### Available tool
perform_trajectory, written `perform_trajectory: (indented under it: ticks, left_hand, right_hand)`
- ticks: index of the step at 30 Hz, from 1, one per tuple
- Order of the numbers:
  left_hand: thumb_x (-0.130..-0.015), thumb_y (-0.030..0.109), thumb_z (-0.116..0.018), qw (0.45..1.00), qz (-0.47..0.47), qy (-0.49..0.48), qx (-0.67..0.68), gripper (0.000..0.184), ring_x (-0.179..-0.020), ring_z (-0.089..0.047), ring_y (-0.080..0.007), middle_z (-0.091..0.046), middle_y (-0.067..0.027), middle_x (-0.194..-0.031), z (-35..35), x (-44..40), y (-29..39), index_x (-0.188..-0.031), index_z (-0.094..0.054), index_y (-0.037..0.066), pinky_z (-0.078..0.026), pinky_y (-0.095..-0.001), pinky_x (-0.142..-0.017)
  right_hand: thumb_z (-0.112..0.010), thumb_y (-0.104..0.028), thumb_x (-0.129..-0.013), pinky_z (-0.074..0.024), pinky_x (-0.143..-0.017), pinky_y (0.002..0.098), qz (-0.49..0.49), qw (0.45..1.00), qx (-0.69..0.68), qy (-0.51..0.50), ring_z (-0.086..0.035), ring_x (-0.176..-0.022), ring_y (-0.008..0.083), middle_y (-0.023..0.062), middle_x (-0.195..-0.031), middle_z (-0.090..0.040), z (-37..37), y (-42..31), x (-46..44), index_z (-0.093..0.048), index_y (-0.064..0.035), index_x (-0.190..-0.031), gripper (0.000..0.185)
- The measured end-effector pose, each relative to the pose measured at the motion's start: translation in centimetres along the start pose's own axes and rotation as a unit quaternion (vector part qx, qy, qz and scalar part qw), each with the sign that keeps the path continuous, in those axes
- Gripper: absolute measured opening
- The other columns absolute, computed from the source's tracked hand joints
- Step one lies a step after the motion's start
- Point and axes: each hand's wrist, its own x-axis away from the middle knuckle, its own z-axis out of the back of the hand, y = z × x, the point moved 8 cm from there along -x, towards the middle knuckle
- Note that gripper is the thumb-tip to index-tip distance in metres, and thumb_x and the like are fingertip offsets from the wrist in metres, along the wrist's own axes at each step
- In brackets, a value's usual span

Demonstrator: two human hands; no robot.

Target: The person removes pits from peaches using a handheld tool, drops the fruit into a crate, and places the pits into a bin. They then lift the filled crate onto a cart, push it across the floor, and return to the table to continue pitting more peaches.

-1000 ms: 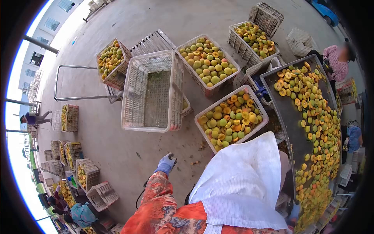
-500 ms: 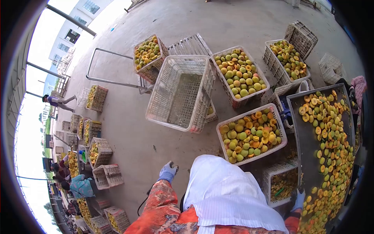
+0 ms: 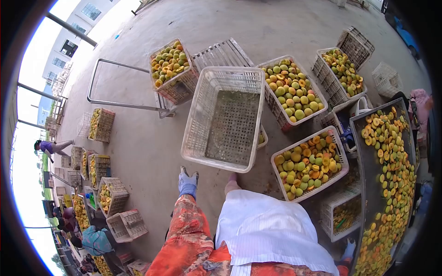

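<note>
Reaching with left hand [image 3: 188, 183] near large crate [image 3: 198, 115], spread-fingered, empty; right hand [image 3: 349, 248] by table [image 3: 372, 184], right of crate; cannot tell its fingers.

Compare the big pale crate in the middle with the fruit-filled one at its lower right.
The big crate shows its holed bottom; in the lower-right crate, fruit hides the bottom. The big crate looks larger in view than the lower-right crate. Both are rectangular with pale rims.
</note>
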Motion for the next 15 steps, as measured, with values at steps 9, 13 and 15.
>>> perform_trajectory:
  ticks: [9,13,15]
  left_hand:
    - [-0.065,0.034,-0.074,0.996,-0.027,-0.08,0.028,0.084,-0.113,-0.049,-0.0322,-0.051,-0.0238,-0.119,-2.5,-16.9,1.7,-0.129,-0.037,-0.006,-0.039,-0.0353,-0.094]
    - [-0.063,0.028,-0.072,0.981,0.014,-0.17,0.093,0.062,-0.1,-0.058,-0.0315,-0.06,-0.0207,-0.106,-7.2,-20.0,-0.7,-0.115,-0.053,0.0,-0.045,-0.0378,-0.085]
    - [-0.062,0.026,-0.071,0.979,0.018,-0.177,0.101,0.054,-0.095,-0.061,-0.0316,-0.063,-0.0194,-0.1,-8.1,-20.4,-1.1,-0.108,-0.059,0.001,-0.047,-0.0381,-0.082]
  right_hand:
    - [-0.057,-0.017,-0.084,-0.0475,-0.068,0.0323,0.018,0.968,0.249,-0.033,-0.057,-0.075,0.0192,0.0024,-0.078,-0.058,-12.4,3.1,16.4,-0.06,-0.0067,-0.093,0.014]
    - [-0.061,-0.015,-0.083,-0.0467,-0.083,0.0359,-0.05,0.983,0.175,-0.011,-0.052,-0.1,0.0242,0.0166,-0.115,-0.052,-16.5,1.8,20.4,-0.045,-0.0017,-0.122,0.045]
    - [-0.058,-0.018,-0.085,-0.0476,-0.082,0.0333,0.433,0.538,0.715,-0.109,-0.052,-0.103,0.0222,0.0133,-0.116,-0.052,-18.1,0.8,21.9,-0.047,-0.003,-0.122,0.041]
